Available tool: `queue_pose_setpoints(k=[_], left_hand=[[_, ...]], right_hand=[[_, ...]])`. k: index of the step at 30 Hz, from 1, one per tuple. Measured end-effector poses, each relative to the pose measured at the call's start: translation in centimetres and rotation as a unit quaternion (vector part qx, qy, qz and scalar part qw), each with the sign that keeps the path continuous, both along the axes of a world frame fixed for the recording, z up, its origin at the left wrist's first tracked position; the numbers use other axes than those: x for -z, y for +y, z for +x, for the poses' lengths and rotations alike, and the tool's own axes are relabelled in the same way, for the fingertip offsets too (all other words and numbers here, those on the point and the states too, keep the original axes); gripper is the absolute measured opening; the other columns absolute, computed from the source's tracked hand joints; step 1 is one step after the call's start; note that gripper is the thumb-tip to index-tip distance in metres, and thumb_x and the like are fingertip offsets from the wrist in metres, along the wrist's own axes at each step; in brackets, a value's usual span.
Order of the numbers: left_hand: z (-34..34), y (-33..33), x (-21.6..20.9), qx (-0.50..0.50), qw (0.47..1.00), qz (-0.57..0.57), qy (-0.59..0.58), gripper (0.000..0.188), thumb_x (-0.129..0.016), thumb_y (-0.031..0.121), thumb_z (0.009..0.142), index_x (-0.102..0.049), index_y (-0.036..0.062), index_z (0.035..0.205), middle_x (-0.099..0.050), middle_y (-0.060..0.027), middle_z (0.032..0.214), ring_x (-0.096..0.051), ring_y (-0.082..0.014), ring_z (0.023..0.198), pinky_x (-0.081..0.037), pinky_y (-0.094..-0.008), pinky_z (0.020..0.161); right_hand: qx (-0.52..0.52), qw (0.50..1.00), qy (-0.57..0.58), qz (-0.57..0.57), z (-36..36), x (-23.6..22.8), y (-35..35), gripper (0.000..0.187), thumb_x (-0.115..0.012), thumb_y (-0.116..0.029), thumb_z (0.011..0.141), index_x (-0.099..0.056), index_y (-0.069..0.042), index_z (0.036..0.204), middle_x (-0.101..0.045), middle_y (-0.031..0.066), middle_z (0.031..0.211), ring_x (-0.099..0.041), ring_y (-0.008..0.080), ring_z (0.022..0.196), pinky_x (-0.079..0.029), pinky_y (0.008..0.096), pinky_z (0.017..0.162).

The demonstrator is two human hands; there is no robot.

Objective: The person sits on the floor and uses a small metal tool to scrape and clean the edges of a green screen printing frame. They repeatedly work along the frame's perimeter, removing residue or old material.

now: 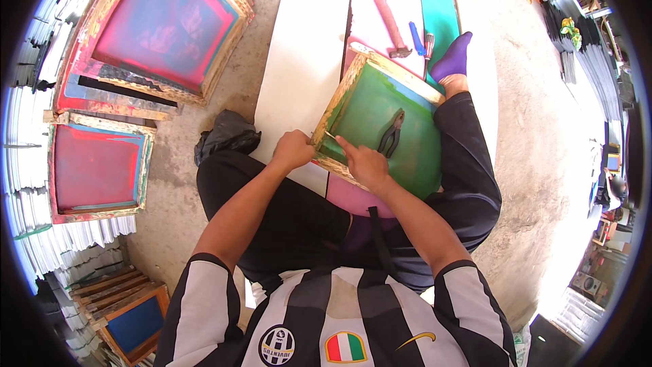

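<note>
A wooden screen-printing frame (348,92) with green mesh rests tilted across my lap. My left hand (293,150) is closed at the frame's left edge, near its lower left corner; the fingertips are partly hidden. My right hand (367,164) reaches over the near rail, its index finger extended to the inner left corner and the other fingers curled. A thin pale sliver (330,135) shows at that fingertip, too small to name. Dark pliers (392,134) lie on the mesh, to the right of my right hand.
Past the frame lie a hammer (388,24), a blue tool (417,39) and a screwdriver (428,51) on white boards (299,41). My purple-socked foot (454,58) is beside a teal panel (441,13). Pink-and-blue screens (170,24) and a black bag (227,137) are at left.
</note>
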State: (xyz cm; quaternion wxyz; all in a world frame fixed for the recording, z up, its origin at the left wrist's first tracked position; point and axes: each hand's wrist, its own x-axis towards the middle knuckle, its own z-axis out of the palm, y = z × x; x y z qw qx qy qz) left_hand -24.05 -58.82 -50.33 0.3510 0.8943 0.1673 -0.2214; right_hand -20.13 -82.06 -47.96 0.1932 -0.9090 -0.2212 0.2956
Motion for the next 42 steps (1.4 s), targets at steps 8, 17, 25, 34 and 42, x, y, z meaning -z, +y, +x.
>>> queue_pose_setpoints(k=[8,17,25,34,42], left_hand=[[-0.5,0.1,0.6,-0.003,0.999,0.009,-0.030,0.030,-0.062,0.014,0.073,-0.081,0.0018,0.092,-0.072,-0.0294,0.086,-0.072,-0.0464,0.085,-0.058,-0.0518,0.084],[-0.4,0.2,1.3,0.003,0.999,0.008,-0.049,0.031,-0.060,0.012,0.072,-0.081,0.0021,0.092,-0.072,-0.0294,0.085,-0.072,-0.0465,0.083,-0.058,-0.0519,0.083],[0.4,-0.1,1.3,0.012,0.999,0.021,-0.025,0.030,-0.061,0.013,0.072,-0.082,0.0022,0.091,-0.072,-0.0295,0.085,-0.072,-0.0461,0.084,-0.058,-0.0508,0.083],[-0.1,0.2,0.6,-0.005,0.999,-0.006,-0.034,0.034,-0.063,0.015,0.073,-0.083,0.0062,0.099,-0.073,-0.0277,0.087,-0.073,-0.0438,0.086,-0.058,-0.0476,0.085],[-0.1,0.8,1.1,-0.016,0.999,-0.013,-0.027,0.031,-0.061,0.018,0.077,-0.082,0.0041,0.095,-0.073,-0.0272,0.085,-0.074,-0.0427,0.085,-0.059,-0.0472,0.085]], right_hand=[[-0.008,0.999,-0.022,0.041,0.1,1.6,-0.7,0.043,-0.058,-0.026,0.106,-0.060,-0.035,0.147,-0.075,0.0190,0.108,-0.070,0.0437,0.087,-0.058,0.0515,0.082],[-0.020,0.999,-0.004,0.045,1.2,1.6,-1.1,0.040,-0.053,-0.033,0.107,-0.061,-0.036,0.146,-0.076,0.0189,0.105,-0.072,0.0424,0.091,-0.057,0.0524,0.082],[0.004,0.942,0.024,0.335,2.5,6.9,-1.7,0.038,-0.057,-0.029,0.107,-0.066,-0.022,0.143,-0.077,0.0179,0.107,-0.075,0.0372,0.091,-0.057,0.0465,0.082],[-0.028,0.970,-0.097,0.220,1.4,6.2,-1.5,0.038,-0.056,-0.030,0.109,-0.065,-0.018,0.145,-0.066,0.0062,0.077,-0.062,0.0188,0.064,-0.053,0.0338,0.066],[0.264,0.771,0.532,0.230,4.0,1.4,-0.9,0.038,-0.051,-0.034,0.112,-0.063,-0.022,0.146,-0.048,-0.0032,0.068,-0.041,0.0070,0.049,-0.038,0.0261,0.047]])
